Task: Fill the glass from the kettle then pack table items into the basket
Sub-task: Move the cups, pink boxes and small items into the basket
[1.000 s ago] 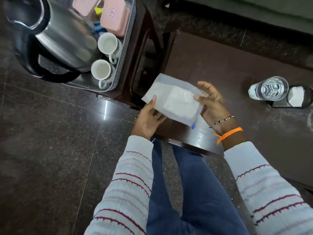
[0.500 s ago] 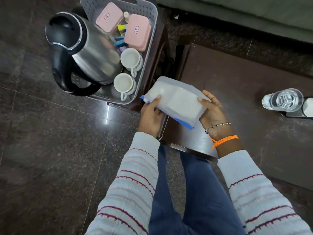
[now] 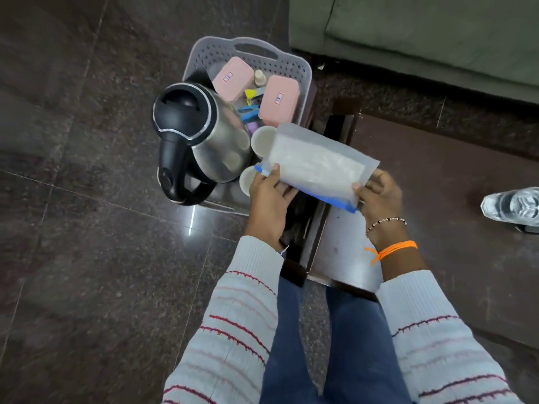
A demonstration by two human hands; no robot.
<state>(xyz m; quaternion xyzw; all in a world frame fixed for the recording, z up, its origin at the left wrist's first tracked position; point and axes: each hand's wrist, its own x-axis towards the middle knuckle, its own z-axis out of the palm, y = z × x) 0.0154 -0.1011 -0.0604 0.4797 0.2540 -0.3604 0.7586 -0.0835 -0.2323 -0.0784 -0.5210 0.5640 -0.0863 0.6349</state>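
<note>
Holding a see-through bag (image 3: 318,164) full of white grains, the person has the left hand (image 3: 269,199) pinching its near left corner and the right hand (image 3: 379,196) pinching its near right corner, by the blue zip strip. The bag hangs in the air over the near right corner of the grey basket (image 3: 303,71), half above the basket and half above the gap beside the dark table (image 3: 437,182). I think 2 things could go wrong. The bag looks soft and heavy, so it could slip from those fingertip holds and fall into the gap. I cannot tell if the zip is fully closed, so grains might spill if the bag tips. The basket is also very full, and the bag may not lie flat. In the basket, the big steel kettle (image 3: 204,141) with its black lid fills the near left side. 2 white cups (image 3: 261,139) sit just beside the kettle, partly hidden under the bag. 2 pink boxes (image 3: 278,102) lie along the far side and the right wall, with a small pale bottle (image 3: 259,77) and some bright little things (image 3: 250,110) between them. The glass (image 3: 513,205) stands well apart at the table's right side, and it looks full of water, so I judge the pouring is done.
</note>
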